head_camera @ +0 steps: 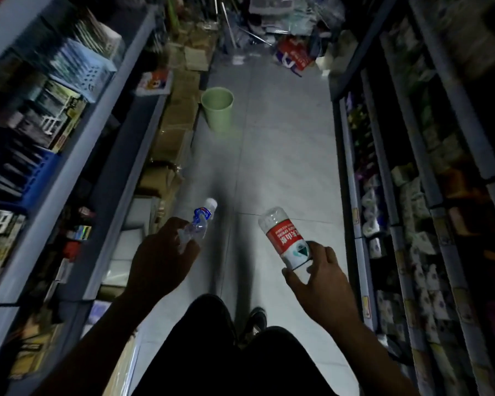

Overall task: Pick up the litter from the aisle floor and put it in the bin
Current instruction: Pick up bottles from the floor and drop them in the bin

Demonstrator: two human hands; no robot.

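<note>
My left hand (pixel 162 257) is shut on a crumpled clear plastic bottle with a blue label (pixel 198 222), its white cap pointing away from me. My right hand (pixel 319 277) grips a clear bottle with a red and white label (pixel 283 237) near its lower end. Both bottles are held above the grey tiled floor (pixel 283 155). A pale green round bin (pixel 217 108) stands upright and open on the floor farther down the aisle, on the left side, well ahead of both hands.
Stocked shelves (pixel 57 115) line the left and shelves of packaged goods (pixel 412 195) the right. Cardboard boxes (pixel 177 118) sit along the left shelf base beside the bin. A red bag (pixel 295 57) and clutter fill the aisle's far end. My legs and a shoe (pixel 256 320) show below.
</note>
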